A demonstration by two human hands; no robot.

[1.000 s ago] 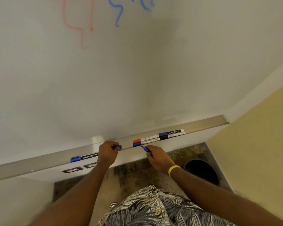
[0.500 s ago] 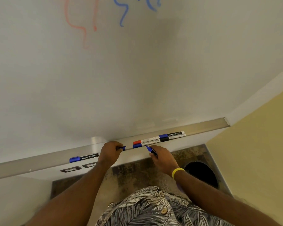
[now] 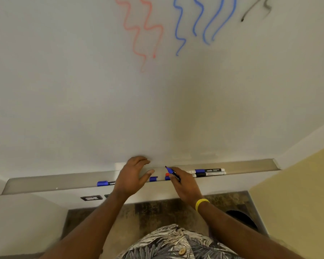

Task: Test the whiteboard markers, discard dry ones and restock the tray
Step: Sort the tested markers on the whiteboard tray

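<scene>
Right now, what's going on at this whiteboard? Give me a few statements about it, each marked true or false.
1. The right hand holds a blue marker. True.
2. The left hand grips a marker. False: its fingers are open above the tray and hold nothing.
3. The whiteboard bears red, blue and black squiggles. True.
4. The yellow wristband is on the left wrist. False: it is on the right wrist.
</scene>
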